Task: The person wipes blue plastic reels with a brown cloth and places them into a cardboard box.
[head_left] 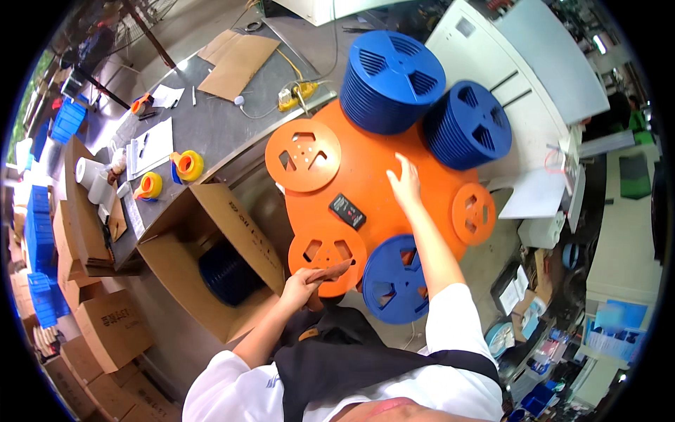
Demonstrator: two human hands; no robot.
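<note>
The left hand [300, 283] has its fingers closed on a flat brown piece [332, 271], which juts out to the right of them; what the piece is made of is hard to tell. The right hand [406, 186] has its fingers loosely spread above the orange surface [373, 169], with nothing visible in them; whether they touch the surface I cannot tell.

Right by the left fingers, partly beneath the brown piece, lies an orange disc [328, 255] with cut-outs. Further right of those fingers, and nearer the body than the right ones, a blue disc [398, 280] sits partly behind the right forearm. A small black device [347, 211] lies on the surface between the two sets of fingers. To the left of the left fingers stands an open carton [242, 238], dark blue reels [228, 274] inside it.

A second orange disc [304, 155] is left of the right fingers, and a smaller-looking one [473, 214] is to their right, at the surface's edge. Beyond the right fingers stand two ribbed blue stacks, one [394, 83] straight ahead, the other [467, 125] farther to the right, near a white cabinet [513, 105].

Well apart from the left fingers, ahead and left, a grey surface [218, 119] carries yellow tape rolls [188, 165] and a brown cardboard sheet [239, 67].
</note>
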